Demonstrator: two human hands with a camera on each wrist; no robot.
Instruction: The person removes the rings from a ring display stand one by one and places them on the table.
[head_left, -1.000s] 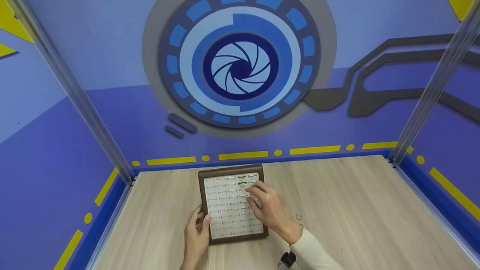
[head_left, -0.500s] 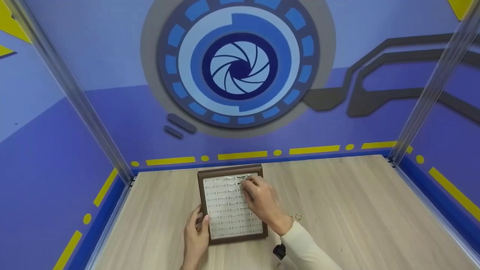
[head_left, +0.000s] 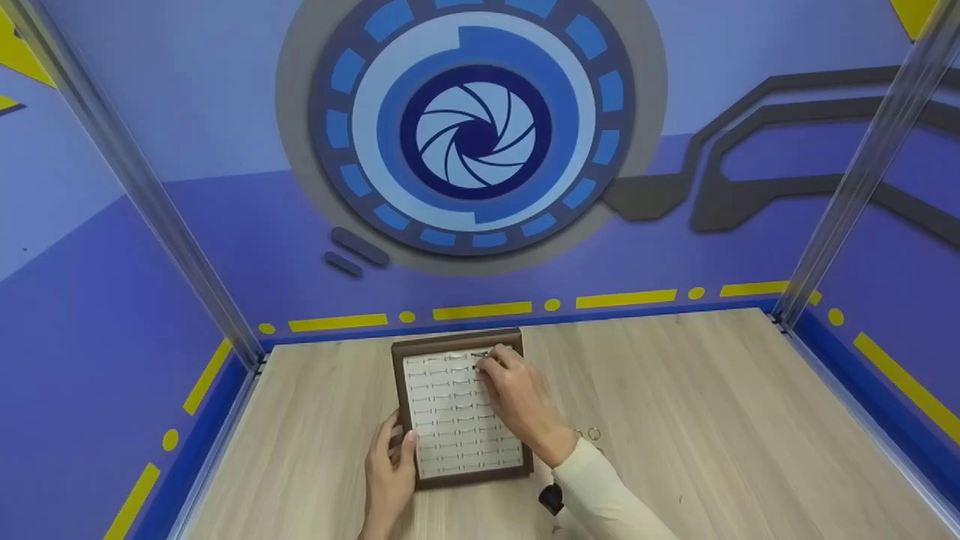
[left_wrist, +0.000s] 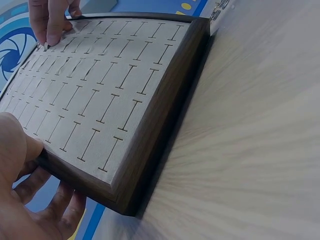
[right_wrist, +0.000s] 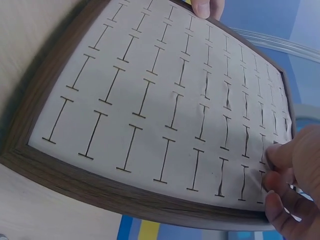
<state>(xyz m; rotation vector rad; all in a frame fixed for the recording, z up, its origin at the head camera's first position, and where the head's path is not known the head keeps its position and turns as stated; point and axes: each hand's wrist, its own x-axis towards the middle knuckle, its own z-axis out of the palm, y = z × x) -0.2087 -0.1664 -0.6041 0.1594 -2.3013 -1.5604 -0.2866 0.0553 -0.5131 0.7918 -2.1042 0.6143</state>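
Observation:
A ring display tray [head_left: 459,420] with a dark wooden frame and a pale slotted pad is propped up at a tilt. My left hand [head_left: 390,469] grips its left edge, thumb on the front and fingers behind, as the left wrist view also shows. My right hand [head_left: 517,394] is at the upper right slots, thumb and fingers pinched together against the pad. A small shiny bit of a ring [left_wrist: 46,47] shows at those fingertips in the left wrist view; the rest is hidden by the fingers. Rows of I-shaped slits cover the pad, some bulging slightly.
Loose rings [head_left: 594,433] lie on the wooden table [head_left: 712,420] right of the tray, partly behind the right forearm. A black band [head_left: 551,498] is under the right sleeve. Blue printed panels [head_left: 480,292] and metal posts [head_left: 847,172] enclose the table.
My right hand has moved up and left over the pad, its fingertips closing in on an upper slot. My left hand and the tray hold the same position.

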